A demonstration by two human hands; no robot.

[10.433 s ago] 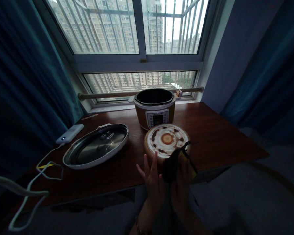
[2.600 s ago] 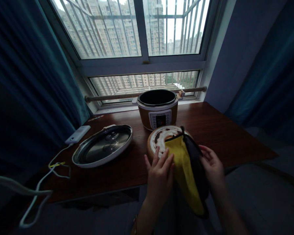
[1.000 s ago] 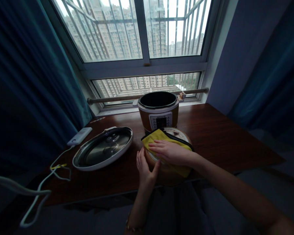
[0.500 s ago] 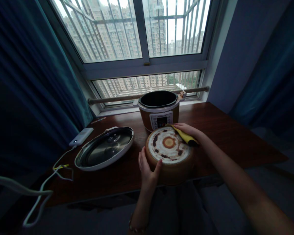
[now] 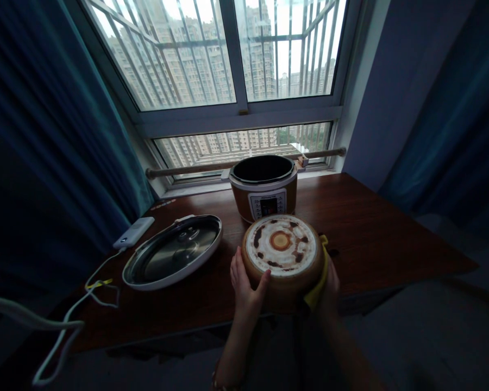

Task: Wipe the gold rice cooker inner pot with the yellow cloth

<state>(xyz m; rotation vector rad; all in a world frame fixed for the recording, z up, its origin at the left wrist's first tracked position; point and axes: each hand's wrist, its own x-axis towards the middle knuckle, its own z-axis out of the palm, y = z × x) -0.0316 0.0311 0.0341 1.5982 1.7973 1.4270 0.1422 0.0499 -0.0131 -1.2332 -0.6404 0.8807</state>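
An inner cooking pot (image 5: 282, 244), bottom up, shows a pale base with brown stains and a ring at its centre. My left hand (image 5: 246, 285) grips its left side, thumb on the near wall and fingers along the far side. On the right, my right hand (image 5: 329, 282) presses a yellow cloth (image 5: 318, 286) against the pot's side; its fingers are partly hidden behind the cloth. Just behind the pot stands an electric cooker (image 5: 264, 187) with a control panel and an open dark top.
An upturned cooker lid (image 5: 175, 252) lies to the left on the brown wooden table (image 5: 375, 228). Beyond it are a white power bank (image 5: 133, 233) and a looped white cable (image 5: 71, 323). A barred window (image 5: 240, 108) and blue curtains (image 5: 65, 108) border the table.
My right hand has moved with the yellow cloth from the pot's far upper edge down to its right side. My left hand keeps its hold on the left.
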